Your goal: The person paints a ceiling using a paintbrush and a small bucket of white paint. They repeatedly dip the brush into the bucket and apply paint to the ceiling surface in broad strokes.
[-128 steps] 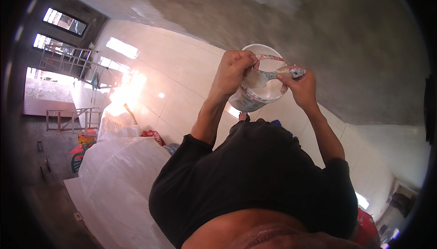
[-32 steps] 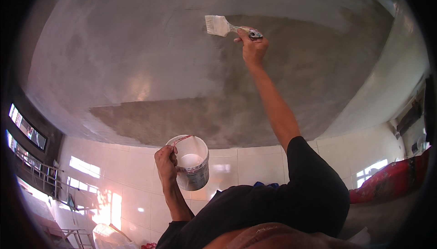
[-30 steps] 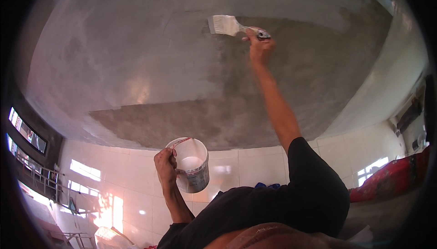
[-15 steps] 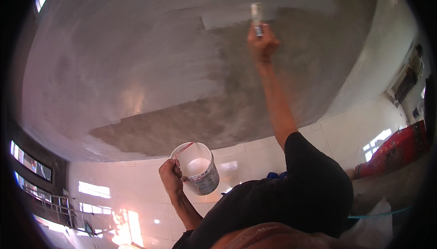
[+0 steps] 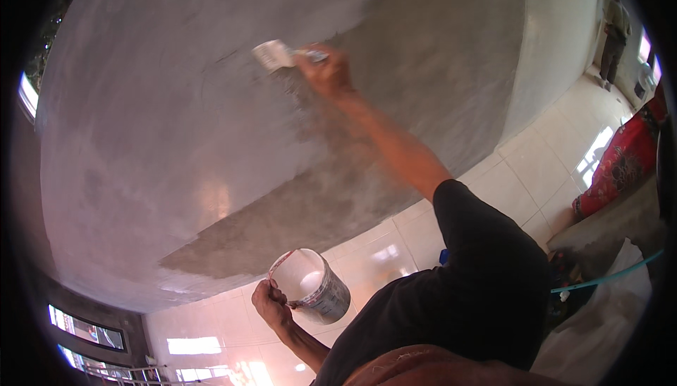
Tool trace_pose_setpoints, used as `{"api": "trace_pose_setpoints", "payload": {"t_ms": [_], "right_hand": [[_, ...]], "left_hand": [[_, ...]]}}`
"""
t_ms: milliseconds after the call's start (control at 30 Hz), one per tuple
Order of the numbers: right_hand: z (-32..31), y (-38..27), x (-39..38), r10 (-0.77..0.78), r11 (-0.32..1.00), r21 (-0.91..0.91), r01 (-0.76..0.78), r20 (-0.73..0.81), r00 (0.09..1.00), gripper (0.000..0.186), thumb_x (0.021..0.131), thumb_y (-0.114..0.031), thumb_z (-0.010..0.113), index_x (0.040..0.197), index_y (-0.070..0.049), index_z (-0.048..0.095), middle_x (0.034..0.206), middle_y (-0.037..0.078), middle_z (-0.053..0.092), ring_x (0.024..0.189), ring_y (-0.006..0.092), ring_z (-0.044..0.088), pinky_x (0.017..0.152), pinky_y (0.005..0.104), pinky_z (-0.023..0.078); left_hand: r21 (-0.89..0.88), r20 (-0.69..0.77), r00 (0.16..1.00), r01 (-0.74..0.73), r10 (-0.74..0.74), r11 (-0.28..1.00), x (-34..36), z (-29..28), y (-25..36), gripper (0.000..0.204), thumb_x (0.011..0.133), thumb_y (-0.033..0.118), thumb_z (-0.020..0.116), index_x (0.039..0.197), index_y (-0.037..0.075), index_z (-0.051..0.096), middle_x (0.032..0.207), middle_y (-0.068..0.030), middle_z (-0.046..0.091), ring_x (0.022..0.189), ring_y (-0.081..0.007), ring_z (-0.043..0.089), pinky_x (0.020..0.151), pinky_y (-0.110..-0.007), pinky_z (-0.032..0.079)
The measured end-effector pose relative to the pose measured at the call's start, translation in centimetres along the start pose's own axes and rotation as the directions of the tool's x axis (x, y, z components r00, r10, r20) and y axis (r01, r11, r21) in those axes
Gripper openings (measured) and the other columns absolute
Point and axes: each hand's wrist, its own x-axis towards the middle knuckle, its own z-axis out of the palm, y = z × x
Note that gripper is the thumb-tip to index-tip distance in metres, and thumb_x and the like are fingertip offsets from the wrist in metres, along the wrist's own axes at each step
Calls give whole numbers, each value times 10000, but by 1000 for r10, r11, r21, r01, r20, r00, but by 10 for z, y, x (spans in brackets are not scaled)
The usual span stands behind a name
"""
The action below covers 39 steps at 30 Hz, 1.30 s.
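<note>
My right hand [image 5: 328, 73] is closed round the handle of a wide paintbrush [image 5: 273, 56], its pale bristles pointing left against the grey wall [image 5: 176, 104]. Around the brush the wall is coated in lighter grey; a darker brownish-grey area [image 5: 437, 68] spreads to the right and along the lower part. Low in front of me, my left hand [image 5: 271, 301] grips the rim and reddish handle of a bucket [image 5: 333, 291]. The bucket is tilted, its outside smeared, and whitish liquid shows inside. Both forearms are bare below dark sleeves.
Glossy pale tiles cover the floor [image 5: 395, 248] below the wall. At right are a red patterned cloth [image 5: 624, 164], a whitish plastic sheet [image 5: 599, 322] and a teal hose [image 5: 606, 278]. Farther off, another person [image 5: 615, 33] stands. A metal frame [image 5: 127, 373] is at lower left.
My right hand has swept the brush leftward along the wall, and the brush has turned from upright to pointing left. My view has tilted. The left hand keeps hold of the bucket.
</note>
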Motion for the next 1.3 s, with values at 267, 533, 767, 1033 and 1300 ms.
{"api": "trace_pose_setpoints", "payload": {"t_ms": [267,533,767,1033,1300], "right_hand": [[-228,99,79,-137,922,-385,-32,-402,905,269,780,-250,739,903,-14,701,793,122,701,701,226,678,647,334,517],[-122,60,50,-457,727,-647,230,-206,865,153,776,-120,693,873,-12,646,676,154,617,582,321,617,513,389,473],[-46,-15,3,-257,960,-112,255,-5,966,166,778,-109,717,900,-3,678,814,143,680,697,269,669,590,332,521],[-189,80,84,91,992,-65,-105,-199,976,146,786,-102,730,869,13,698,766,58,698,693,115,638,649,262,503],[-287,111,106,-177,819,-567,-95,-406,897,186,761,-178,719,853,-16,709,761,137,695,667,235,672,618,333,503]], "left_hand": [[-36,0,1000,11,-11,999,3,17,-6,253,868,173,509,646,53,508,504,45,385,379,-32,269,342,-211,192],[-48,-21,999,44,-45,998,0,30,-10,250,854,168,504,635,46,494,483,49,356,376,-25,259,336,-207,162],[-5,14,1000,-7,7,1000,9,20,-6,241,831,193,514,635,54,498,485,57,354,378,-20,260,333,-200,155],[-45,-22,993,-113,112,993,-2,33,-4,271,861,212,514,635,66,481,485,66,331,376,-18,238,338,-202,145],[-46,-114,990,-86,80,995,-10,34,-18,285,878,224,512,640,74,469,470,79,300,377,-11,199,349,-205,132]]}}
